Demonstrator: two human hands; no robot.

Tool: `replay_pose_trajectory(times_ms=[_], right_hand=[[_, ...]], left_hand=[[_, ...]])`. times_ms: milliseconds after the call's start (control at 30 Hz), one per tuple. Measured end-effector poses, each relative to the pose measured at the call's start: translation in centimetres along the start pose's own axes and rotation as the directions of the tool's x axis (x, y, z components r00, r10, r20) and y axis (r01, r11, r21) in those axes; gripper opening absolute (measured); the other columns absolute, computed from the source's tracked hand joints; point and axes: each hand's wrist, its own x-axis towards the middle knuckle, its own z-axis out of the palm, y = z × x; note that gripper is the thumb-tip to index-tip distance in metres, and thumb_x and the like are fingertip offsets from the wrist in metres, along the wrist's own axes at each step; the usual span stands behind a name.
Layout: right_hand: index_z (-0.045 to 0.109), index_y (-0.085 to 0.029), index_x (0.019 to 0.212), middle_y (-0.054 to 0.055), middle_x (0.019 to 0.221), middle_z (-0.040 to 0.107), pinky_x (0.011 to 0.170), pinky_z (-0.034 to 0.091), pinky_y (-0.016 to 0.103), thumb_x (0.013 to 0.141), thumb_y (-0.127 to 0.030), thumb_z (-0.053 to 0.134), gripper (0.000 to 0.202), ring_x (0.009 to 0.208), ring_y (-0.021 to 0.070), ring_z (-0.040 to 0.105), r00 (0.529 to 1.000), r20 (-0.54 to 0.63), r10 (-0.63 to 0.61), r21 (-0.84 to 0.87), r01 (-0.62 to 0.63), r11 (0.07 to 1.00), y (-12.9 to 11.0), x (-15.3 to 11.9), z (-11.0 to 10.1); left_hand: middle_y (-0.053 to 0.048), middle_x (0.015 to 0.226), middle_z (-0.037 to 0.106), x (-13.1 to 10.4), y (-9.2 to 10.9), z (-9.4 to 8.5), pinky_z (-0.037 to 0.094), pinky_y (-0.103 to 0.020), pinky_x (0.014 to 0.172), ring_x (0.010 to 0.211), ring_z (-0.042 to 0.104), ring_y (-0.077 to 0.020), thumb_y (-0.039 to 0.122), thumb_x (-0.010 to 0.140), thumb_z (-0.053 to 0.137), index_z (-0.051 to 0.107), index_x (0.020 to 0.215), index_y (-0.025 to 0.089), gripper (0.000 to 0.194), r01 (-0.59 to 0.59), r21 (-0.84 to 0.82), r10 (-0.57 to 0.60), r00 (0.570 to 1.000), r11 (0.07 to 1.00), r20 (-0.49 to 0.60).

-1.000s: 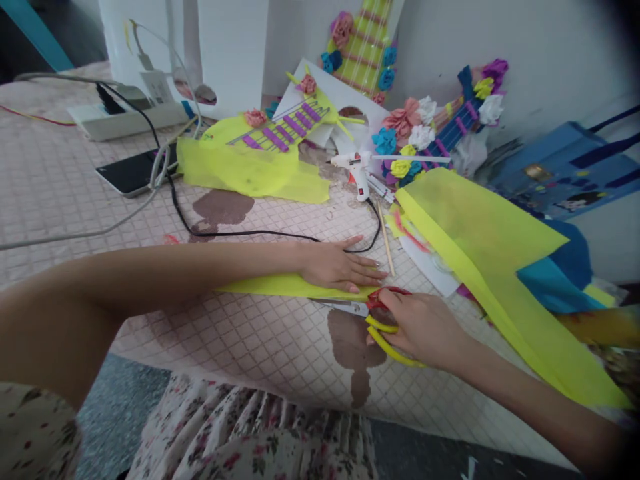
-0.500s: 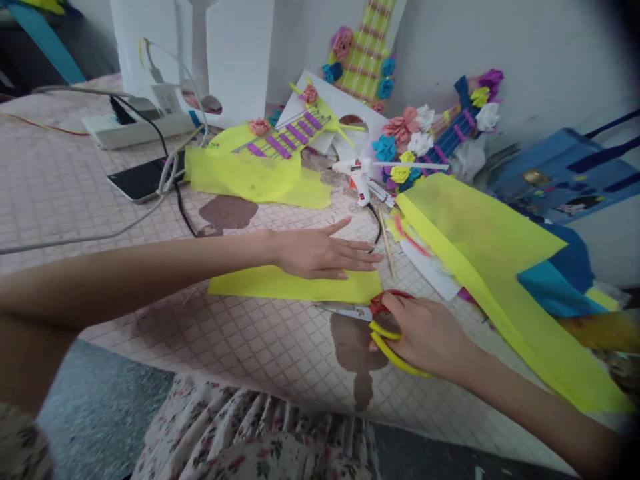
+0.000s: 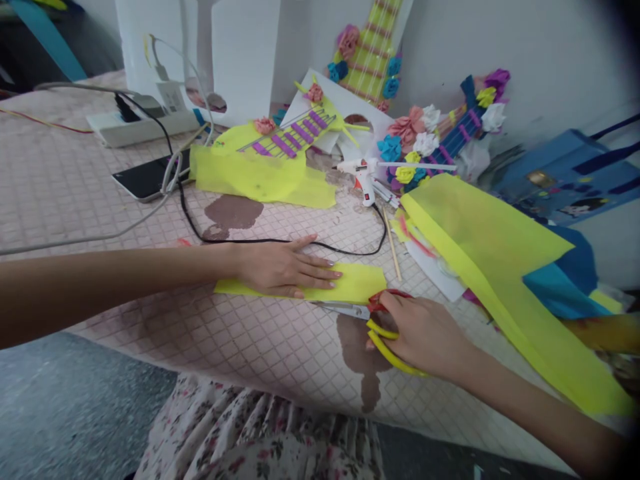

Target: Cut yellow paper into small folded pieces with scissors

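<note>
My left hand [image 3: 285, 268] lies flat, fingers stretched out, on a yellow strip of thin paper or fabric [image 3: 357, 280] in the middle of the table. In my right hand [image 3: 425, 333] is a pair of scissors [image 3: 387, 293] with one red and one yellow handle loop. The fingers are wrapped around the handles. The blades [image 3: 345, 309] point left along the strip's near edge, low over the table. Beyond the strip runs the black cord of a white glue gun [image 3: 363, 175], and a thin wooden stick [image 3: 393, 247] lies to its right.
A large folded yellow sheet [image 3: 480, 253] covers the right side. At the back stand decorated guitar shapes [image 3: 370, 60] with paper flowers. A black phone [image 3: 145, 177], a power strip [image 3: 145, 127] and cables lie at the left. A blue bag [image 3: 570, 173] is at the far right.
My left hand has slid left and slightly nearer along the yellow strip, uncovering its right part and the black cord. The scissors have stayed nearly in place.
</note>
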Motion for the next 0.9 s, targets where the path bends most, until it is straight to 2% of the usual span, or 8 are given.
replay_pose_trajectory(times_ms=[133, 267, 367, 500, 633, 800, 900], right_hand=[[0.049, -0.018, 0.091, 0.004, 0.076, 0.066, 0.058, 0.039, 0.031, 0.07, -0.064, 0.058, 0.051, 0.069, 0.0244, 0.064, 1.0, 0.005, -0.006, 0.005, 0.006, 1.0, -0.2, 0.3, 0.1], [0.05, -0.018, 0.09, 0.004, 0.075, 0.066, 0.058, 0.039, 0.031, 0.07, -0.063, 0.058, 0.05, 0.069, 0.024, 0.064, 1.0, 0.0, -0.01, 0.002, 0.01, 1.0, -0.2, 0.4, 0.1], [0.05, -0.018, 0.089, 0.005, 0.074, 0.066, 0.058, 0.039, 0.031, 0.071, -0.062, 0.057, 0.048, 0.068, 0.0233, 0.064, 1.0, -0.014, -0.02, 0.006, 0.02, 1.0, -0.2, 0.3, 0.0], [0.051, -0.017, 0.089, 0.005, 0.073, 0.066, 0.057, 0.038, 0.031, 0.07, -0.063, 0.057, 0.049, 0.067, 0.0231, 0.064, 0.999, -0.039, -0.022, 0.003, 0.022, 1.0, -0.1, 0.4, 0.2], [0.051, -0.018, 0.088, 0.005, 0.072, 0.066, 0.055, 0.036, 0.03, 0.07, -0.064, 0.057, 0.05, 0.066, 0.0227, 0.064, 0.999, -0.045, -0.031, -0.002, 0.031, 1.0, -0.1, 0.5, 0.3], [0.051, -0.018, 0.088, 0.004, 0.071, 0.066, 0.054, 0.036, 0.03, 0.073, -0.064, 0.055, 0.049, 0.064, 0.0222, 0.064, 0.998, -0.033, -0.057, -0.006, 0.057, 0.998, -0.2, 0.3, 0.1], [0.05, -0.018, 0.088, 0.004, 0.072, 0.066, 0.056, 0.037, 0.03, 0.072, -0.062, 0.057, 0.047, 0.067, 0.023, 0.064, 0.999, -0.019, -0.046, -0.004, 0.046, 0.999, -0.3, 0.2, -0.2]], left_hand=[[0.003, 0.149, 0.025, -0.1, -0.2, 0.2, -0.019, -0.041, 0.109, 0.139, 0.019, -0.0163, 0.035, 0.092, 0.032, 0.018, 0.143, 0.034, 0.053, -0.007, 0.046, 0.005, 0.999, 0.999, 0.035], [0.003, 0.147, 0.031, 0.0, 0.0, -0.2, -0.011, -0.041, 0.112, 0.137, 0.027, -0.0169, 0.035, 0.092, 0.034, 0.025, 0.141, 0.036, 0.05, -0.048, 0.026, 0.049, 0.998, 0.999, -0.043], [0.004, 0.145, 0.035, 0.2, 0.0, -0.7, -0.006, -0.039, 0.114, 0.135, 0.029, -0.016, 0.035, 0.092, 0.035, 0.032, 0.139, 0.037, 0.047, -0.038, 0.0, 0.038, 0.996, 0.999, -0.08], [0.005, 0.144, 0.036, 0.6, -0.4, -0.6, -0.009, -0.037, 0.113, 0.135, 0.03, -0.0144, 0.035, 0.091, 0.037, 0.034, 0.137, 0.038, 0.047, -0.028, -0.016, 0.027, 0.998, 0.999, -0.052], [0.004, 0.146, 0.033, 0.7, -0.8, 0.0, -0.015, -0.038, 0.111, 0.137, 0.026, -0.0142, 0.034, 0.092, 0.035, 0.029, 0.14, 0.037, 0.048, -0.039, -0.025, 0.039, 0.999, 0.999, -0.016], [0.006, 0.143, 0.038, 0.8, -0.6, -0.1, -0.01, -0.037, 0.113, 0.135, 0.029, -0.0144, 0.038, 0.09, 0.038, 0.038, 0.135, 0.038, 0.045, 0.034, -0.101, -0.036, 0.999, 0.994, -0.011], [0.006, 0.145, 0.035, 0.8, -0.6, -0.2, -0.012, -0.037, 0.112, 0.136, 0.027, -0.0139, 0.038, 0.091, 0.036, 0.035, 0.137, 0.037, 0.046, 0.034, -0.098, -0.033, 0.999, 0.995, 0.012]])
